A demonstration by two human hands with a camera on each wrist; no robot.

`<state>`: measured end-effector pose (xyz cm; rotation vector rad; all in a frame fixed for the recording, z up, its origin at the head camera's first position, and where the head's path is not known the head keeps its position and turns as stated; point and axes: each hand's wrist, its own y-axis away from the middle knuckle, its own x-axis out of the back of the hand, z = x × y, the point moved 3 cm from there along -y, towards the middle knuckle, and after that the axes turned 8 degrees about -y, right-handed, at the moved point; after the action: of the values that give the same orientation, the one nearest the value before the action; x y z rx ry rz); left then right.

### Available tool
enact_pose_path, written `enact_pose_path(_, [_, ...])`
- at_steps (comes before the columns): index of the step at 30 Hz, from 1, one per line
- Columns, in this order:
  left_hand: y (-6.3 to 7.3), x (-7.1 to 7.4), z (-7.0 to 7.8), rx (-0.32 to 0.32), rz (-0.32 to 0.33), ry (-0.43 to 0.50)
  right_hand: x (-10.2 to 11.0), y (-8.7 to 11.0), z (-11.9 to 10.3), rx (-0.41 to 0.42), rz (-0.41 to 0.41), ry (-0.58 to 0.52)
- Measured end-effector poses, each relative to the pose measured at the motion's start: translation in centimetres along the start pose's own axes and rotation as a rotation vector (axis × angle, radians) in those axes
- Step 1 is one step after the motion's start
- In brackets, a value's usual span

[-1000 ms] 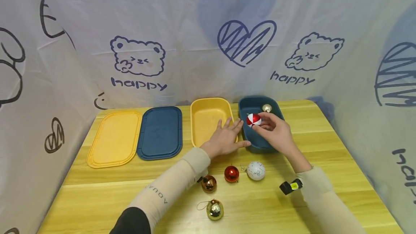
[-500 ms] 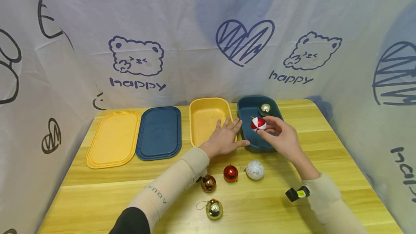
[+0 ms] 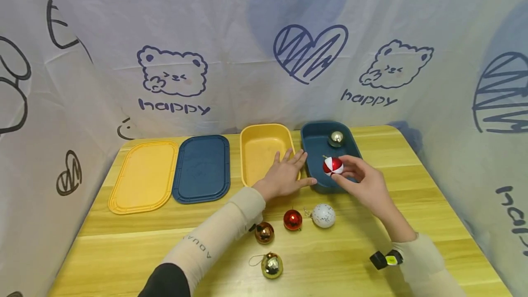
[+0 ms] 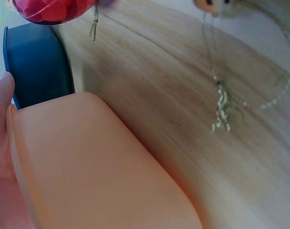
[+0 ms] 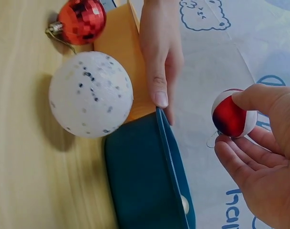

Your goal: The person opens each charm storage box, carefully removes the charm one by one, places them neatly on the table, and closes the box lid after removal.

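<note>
Between the thumb and fingers of my right hand (image 3: 369, 189) is a red-and-white Christmas bauble (image 3: 332, 166), held above the near half of the blue box (image 3: 316, 155). The right wrist view shows the bauble (image 5: 229, 114) higher than the box's rim. A champagne-coloured bauble (image 3: 336, 139) lies in that box, toward the back. My left hand (image 3: 283, 178) lies with fingers spread straight across the adjoining edges of the yellow box (image 3: 268, 125) and the blue one. Its thumb (image 5: 159, 93) points at the blue box's near corner.
In front of the boxes lie a white speckled bauble (image 3: 323, 216), a red one (image 3: 293, 220), a copper one (image 3: 264, 233) and a gold one (image 3: 272, 265) with a string loop. Left of them are a yellow lid (image 3: 144, 175) and a blue lid (image 3: 202, 168). A printed cloth hangs behind.
My right hand has moved toward me and to the right with the red-and-white bauble, uncovering the champagne-coloured bauble. The left hand has stayed in place.
</note>
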<state>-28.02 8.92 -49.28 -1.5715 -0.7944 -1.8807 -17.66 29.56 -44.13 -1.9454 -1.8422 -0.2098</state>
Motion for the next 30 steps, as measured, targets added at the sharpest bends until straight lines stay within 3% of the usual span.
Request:
enact_pose_path(14, [0.1, 0.4, 0.2, 0.001, -0.004, 0.004, -0.5, 3.6, -0.2, 0.024, -0.027, -0.028])
enact_pose_path(21, [0.2, 0.3, 0.1, -0.004, 0.005, 0.019, -1.8, 5.4, -0.5, 0.089, -0.115, -0.097])
enact_pose_path(30, [0.2, 0.3, 0.2, -0.008, 0.02, 0.009, -4.1, 7.5, -0.7, 0.056, -0.232, -0.16])
